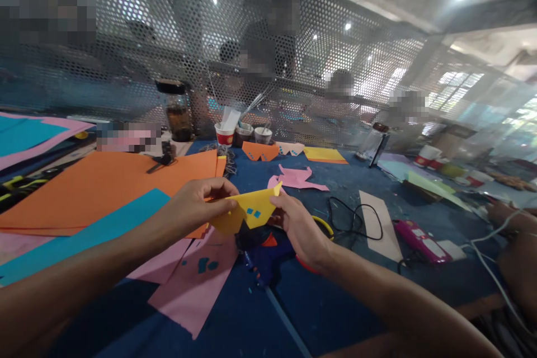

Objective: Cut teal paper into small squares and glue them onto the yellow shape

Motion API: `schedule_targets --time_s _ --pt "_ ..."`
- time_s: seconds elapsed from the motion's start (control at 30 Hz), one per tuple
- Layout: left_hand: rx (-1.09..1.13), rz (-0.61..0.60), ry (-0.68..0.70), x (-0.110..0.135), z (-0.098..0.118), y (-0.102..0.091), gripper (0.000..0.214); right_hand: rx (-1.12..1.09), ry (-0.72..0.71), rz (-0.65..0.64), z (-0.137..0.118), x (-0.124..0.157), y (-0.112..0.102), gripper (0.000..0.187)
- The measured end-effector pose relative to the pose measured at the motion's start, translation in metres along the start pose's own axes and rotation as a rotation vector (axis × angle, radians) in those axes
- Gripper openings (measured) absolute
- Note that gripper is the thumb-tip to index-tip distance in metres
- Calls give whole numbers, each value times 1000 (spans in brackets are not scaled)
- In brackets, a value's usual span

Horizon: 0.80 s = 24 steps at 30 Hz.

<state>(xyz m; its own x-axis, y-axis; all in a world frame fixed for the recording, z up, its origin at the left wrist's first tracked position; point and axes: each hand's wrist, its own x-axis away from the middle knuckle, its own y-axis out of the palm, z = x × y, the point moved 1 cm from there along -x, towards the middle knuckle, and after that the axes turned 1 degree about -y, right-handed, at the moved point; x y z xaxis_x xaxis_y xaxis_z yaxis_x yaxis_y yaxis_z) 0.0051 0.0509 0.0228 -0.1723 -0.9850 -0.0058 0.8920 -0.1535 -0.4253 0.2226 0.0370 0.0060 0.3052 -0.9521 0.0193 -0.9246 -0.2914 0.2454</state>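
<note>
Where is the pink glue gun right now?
In the head view the pink glue gun lies on the blue table to the right of the right hand, beside a tan paper strip and a black cord.

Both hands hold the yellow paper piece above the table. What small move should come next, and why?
Probably lower the yellow paper piece onto the pink sheet. The left hand and right hand pinch its two ends in the air, and its small blue squares seem already attached.
</note>
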Motion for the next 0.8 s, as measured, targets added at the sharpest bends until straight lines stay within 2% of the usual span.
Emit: schedule_targets --time_s 0.13,0.27,0.5,0.67,0.8 --pt "26 4 -24 -4 -5 -2 25 102 -9 34 1 -3 -4 17" --pt "14 3 -18 -7 -7 -1 25 227 -10 39 -2 -1 -5 26" --pt "-143 44 45 -2 -1 -2 28 192 -12 17 -5 2 -1 25" --pt "-258 73 84 2 4 -5 29 289 -50 1 -5 2 -3 29" --pt "-266 80 78 0 5 -8 26 326 -65 -10 -6 0 -4 31"
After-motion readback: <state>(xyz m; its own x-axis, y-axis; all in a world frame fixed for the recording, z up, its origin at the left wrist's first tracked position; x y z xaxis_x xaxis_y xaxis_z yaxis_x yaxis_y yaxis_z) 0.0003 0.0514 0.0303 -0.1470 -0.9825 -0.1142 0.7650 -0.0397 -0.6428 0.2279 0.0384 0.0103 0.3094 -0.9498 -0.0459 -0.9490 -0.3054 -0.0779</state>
